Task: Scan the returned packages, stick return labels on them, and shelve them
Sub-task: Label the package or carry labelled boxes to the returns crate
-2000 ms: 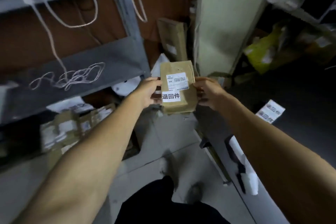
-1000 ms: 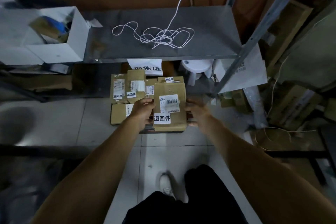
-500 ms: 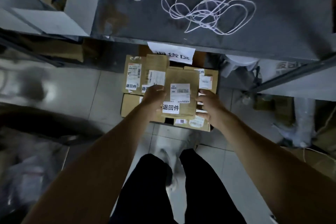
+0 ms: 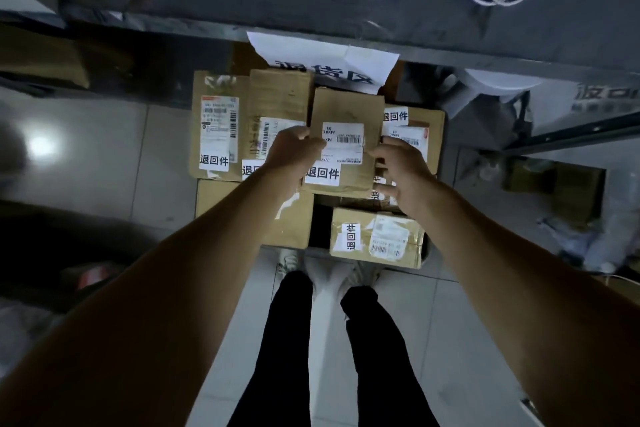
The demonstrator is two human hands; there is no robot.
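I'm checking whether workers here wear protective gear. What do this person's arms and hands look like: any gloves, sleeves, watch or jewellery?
Both arms are bare along all that shows, with no sleeve in view. The left hand and right hand are ungloved, and no watch, bracelet or ring is visible on either, though the light is dim. Nothing marks or covers the wrists.

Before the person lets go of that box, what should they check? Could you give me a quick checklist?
1. Return sticker on the held box: ok, it shows.
2. Left hand has hold of the box's left edge: ok.
3. Right hand has hold: cannot tell, its fingers look loose beside the box.
4. Box is at the returns sign with the other stickered boxes: ok.
5. Box rests fully on the pile: cannot tell.
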